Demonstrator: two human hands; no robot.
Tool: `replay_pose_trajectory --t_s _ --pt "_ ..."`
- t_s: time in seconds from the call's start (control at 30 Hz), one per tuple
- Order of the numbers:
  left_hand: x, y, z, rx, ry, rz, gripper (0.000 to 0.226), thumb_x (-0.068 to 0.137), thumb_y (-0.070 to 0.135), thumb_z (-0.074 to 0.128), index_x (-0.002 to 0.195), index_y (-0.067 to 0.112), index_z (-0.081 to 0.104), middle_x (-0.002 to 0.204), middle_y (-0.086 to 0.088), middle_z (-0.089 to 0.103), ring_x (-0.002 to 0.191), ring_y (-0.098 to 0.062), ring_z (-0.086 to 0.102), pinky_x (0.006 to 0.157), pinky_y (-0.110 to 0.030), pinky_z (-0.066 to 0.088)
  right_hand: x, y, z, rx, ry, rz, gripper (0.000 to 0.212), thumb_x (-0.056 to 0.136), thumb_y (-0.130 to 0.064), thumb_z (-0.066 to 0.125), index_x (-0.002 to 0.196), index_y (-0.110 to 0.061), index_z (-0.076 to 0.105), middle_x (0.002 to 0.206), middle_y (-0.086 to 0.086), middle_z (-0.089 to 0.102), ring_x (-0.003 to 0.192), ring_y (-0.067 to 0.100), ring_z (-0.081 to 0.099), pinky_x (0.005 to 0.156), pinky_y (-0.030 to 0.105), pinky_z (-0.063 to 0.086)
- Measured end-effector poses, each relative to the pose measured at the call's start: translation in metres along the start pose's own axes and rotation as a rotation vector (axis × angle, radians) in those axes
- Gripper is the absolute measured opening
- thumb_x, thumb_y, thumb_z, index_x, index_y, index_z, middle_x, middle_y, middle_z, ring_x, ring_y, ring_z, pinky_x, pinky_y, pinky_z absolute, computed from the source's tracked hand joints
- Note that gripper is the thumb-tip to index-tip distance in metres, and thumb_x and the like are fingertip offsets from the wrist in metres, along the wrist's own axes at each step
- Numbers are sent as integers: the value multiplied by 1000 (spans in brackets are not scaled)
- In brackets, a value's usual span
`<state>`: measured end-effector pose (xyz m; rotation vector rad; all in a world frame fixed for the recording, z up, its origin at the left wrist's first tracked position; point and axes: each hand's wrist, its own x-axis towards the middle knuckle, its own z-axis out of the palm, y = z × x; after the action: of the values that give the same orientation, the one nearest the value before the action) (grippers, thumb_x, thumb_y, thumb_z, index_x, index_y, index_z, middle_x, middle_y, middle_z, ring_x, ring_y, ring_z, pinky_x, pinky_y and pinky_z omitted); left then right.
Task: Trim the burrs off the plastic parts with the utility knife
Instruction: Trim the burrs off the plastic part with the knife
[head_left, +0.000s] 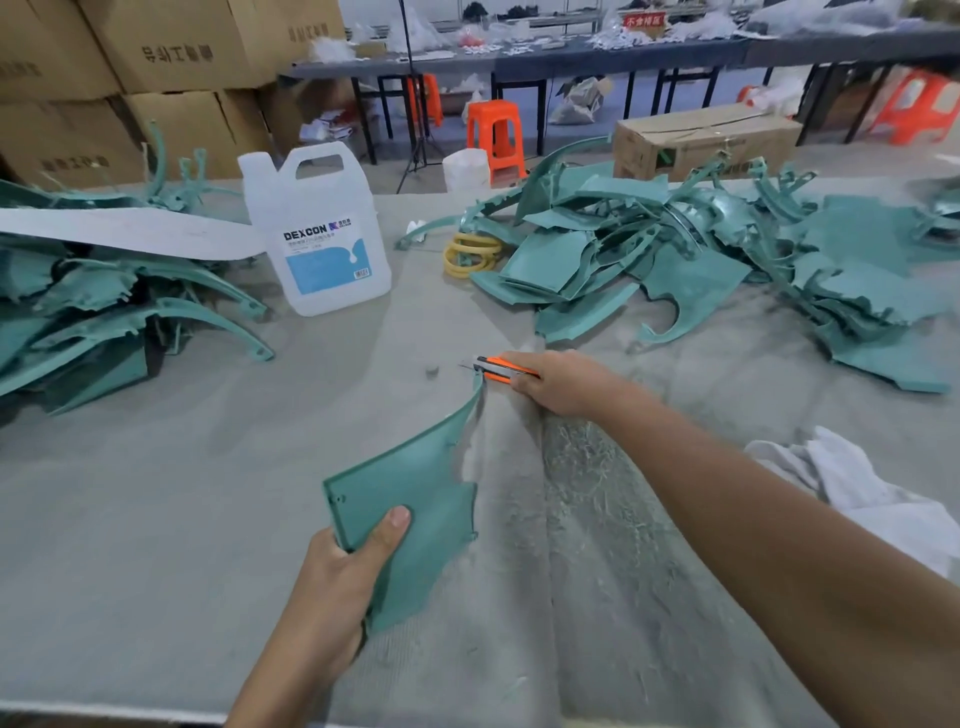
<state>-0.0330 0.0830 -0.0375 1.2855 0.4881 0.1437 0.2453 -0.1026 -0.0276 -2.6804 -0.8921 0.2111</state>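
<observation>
Teal part (410, 499): a curved plastic panel held above the grey table cover (156, 519). Its near corner is in the left hand and its narrow far tip reaches up to the knife. Thin ragged burrs show along its right edge, about midway.
Left hand (322, 597): the thumb is pressed flat on the top face and the fingers are wrapped under the corner, clamped on the part.
Right hand (561, 384): the fingers are curled tight round the knife handle, with the arm stretched out across the table.
Knife (498, 370): orange body with a short blade out, pointing left, right at the far tip of the part. Whether the edge is touching the plastic I cannot tell.
Step in hand: this looks like a trimming pass along the right edge, with the blade at the far end of it. The ragged stretch nearer the middle suggests this edge is not clean yet.
Next move: it probably calls for setting the blade on the ragged stretch at a shallow angle and running it along the rim. The left hand needs to hold the panel steady, thumb clear of the blade's path.
Piles: more teal parts lie heaped at the right (675, 260) and left (104, 312). Which heap is finished I cannot tell.
Other things: a white jug (317, 244), yellow rings (470, 254) and a white cloth (857, 483).
</observation>
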Motion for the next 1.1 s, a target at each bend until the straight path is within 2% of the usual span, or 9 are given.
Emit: replay_pose_trajectory --t_s 0.13,0.23,0.4,0.47,0.57,0.73,0.9,1.03,1.1 --pt "-4 1 4 -3 17 14 32 85 21 67 112 4 72 106 -21 75 98 -42 72 90 -59 55 -3 -6 -3 -6 -15 12 41 107 -41 41 147 -49 40 118 7 69 84 24 57 70 35 45" --pt "-5 0 6 -33 27 23 31 85 19 67 111 3 72 105 -20 75 97 -40 72 84 -53 59 -28 -11 -10 121 29 52 44 108 -37 42 152 -38 39 122 4 68 90 21 64 75 35 49" --pt "-5 -3 5 -39 21 33 33 84 24 69 111 5 73 104 -17 76 92 -35 74 70 -41 63 -106 -36 -15 361 216 107 37 106 -42 44 144 -41 45 86 -1 69 71 20 66 69 47 59" --pt "-6 -3 5 -42 27 36 33 83 25 70 109 6 73 103 -17 76 90 -33 75 66 -36 62 -140 -58 -11 397 197 42 31 104 -45 47 134 -51 44 78 -6 67 64 12 64 62 41 58" --pt "-6 -4 5 -51 42 29 34 81 27 71 107 5 75 103 -18 76 92 -35 75 68 -38 63 -172 -97 -3 342 172 -82 35 102 -45 50 137 -48 43 72 -19 57 65 6 55 64 30 45" --pt "-6 -2 5 10 52 23 24 78 35 74 90 15 79 96 -21 76 85 -39 74 66 -42 60 -182 -143 -3 298 99 -190 33 105 -43 42 138 -40 42 102 -9 65 90 22 60 79 40 50" --pt "-7 -1 3 14 35 35 25 78 38 74 91 18 79 97 -22 75 87 -41 73 67 -45 58 -175 -153 -3 165 84 -234 32 106 -42 38 138 -42 40 86 -7 56 83 30 57 69 40 47" --pt "-6 -4 3 -30 30 41 23 82 32 72 98 17 79 103 -17 76 92 -36 74 68 -41 61 -168 -140 -1 140 148 -149 39 105 -42 41 144 -42 38 97 0 67 88 33 60 65 37 37" --pt "-4 -6 4 -47 27 50 23 83 29 71 100 17 80 106 -15 76 95 -34 74 71 -39 63 -159 -127 -3 133 159 -117 37 105 -42 42 141 -41 43 86 -1 64 83 32 61 63 36 37"
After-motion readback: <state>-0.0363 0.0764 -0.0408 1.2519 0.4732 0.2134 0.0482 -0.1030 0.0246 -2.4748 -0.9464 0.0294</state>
